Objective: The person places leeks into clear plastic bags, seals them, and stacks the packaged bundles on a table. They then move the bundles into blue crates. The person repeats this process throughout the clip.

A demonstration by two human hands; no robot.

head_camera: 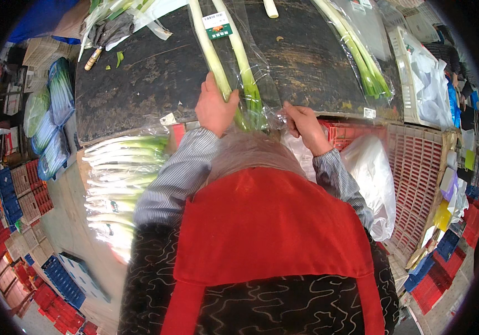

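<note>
Two long leeks (pixel 245 69) lie in a clear plastic sleeve (pixel 264 63) across the dark worktop, green ends towards me. The sleeve bears a printed label (pixel 217 25). My left hand (pixel 216 104) holds the left leek near its green end, thumb on the right side. At the right, my right hand (pixel 305 125) pinches the edge of the clear plastic between thumb and fingers. Another bagged bunch of leeks (pixel 359 54) lies farther right. Many bagged leeks (pixel 126 167) are stacked below the worktop at the left.
A wooden-handled tool (pixel 93 58) and leek trimmings (pixel 119 59) lie at the worktop's (pixel 147 83) back left. Red and pale plastic crates (pixel 415 167) and a white plastic bag (pixel 369 180) stand right of me. A crate with white bags (pixel 409 75) is at the far right.
</note>
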